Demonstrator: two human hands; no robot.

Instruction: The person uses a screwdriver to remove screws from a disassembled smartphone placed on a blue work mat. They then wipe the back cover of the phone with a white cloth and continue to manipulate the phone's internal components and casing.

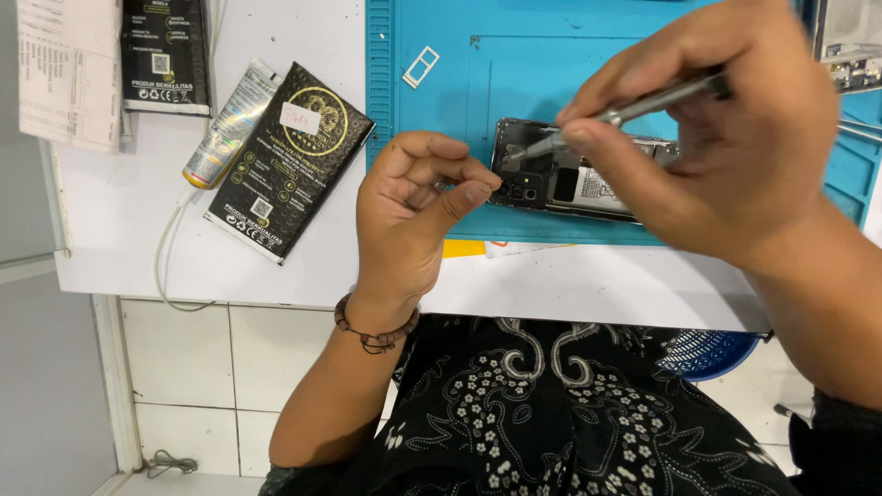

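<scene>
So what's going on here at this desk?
A person is working on an opened smartphone with its back cover off, lying on a blue repair mat. The right hand holds metal tweezers with the tips down at the phone's upper end, near the camera. The left hand rests beside the phone, fingers curled at its edge. A small SIM tray lies on the mat, and a black box and a tube sit on the white table.
</scene>
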